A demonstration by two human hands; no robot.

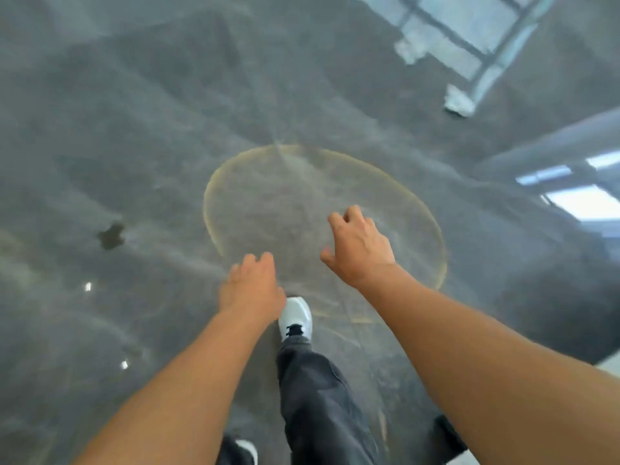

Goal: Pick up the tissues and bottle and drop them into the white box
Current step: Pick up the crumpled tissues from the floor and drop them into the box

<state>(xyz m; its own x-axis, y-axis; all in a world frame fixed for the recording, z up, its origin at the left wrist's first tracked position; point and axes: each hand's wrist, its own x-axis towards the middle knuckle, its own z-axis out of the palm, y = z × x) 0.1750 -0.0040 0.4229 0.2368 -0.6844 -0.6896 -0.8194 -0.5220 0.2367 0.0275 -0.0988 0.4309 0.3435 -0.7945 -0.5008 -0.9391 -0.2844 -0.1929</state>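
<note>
Two crumpled white tissues lie on the grey floor at the upper right: one farther off, another nearer. No bottle or white box shows in the head view. My left hand hangs over the floor with fingers loosely curled and nothing in it. My right hand is stretched a little farther forward, fingers apart and bent, also holding nothing. Both hands are far from the tissues. The picture is motion-blurred.
A faint yellowish ring is marked on the glossy concrete floor under my hands. My white shoe and dark trouser leg step onto it. A dark stain sits at left. Window reflections shine at upper right.
</note>
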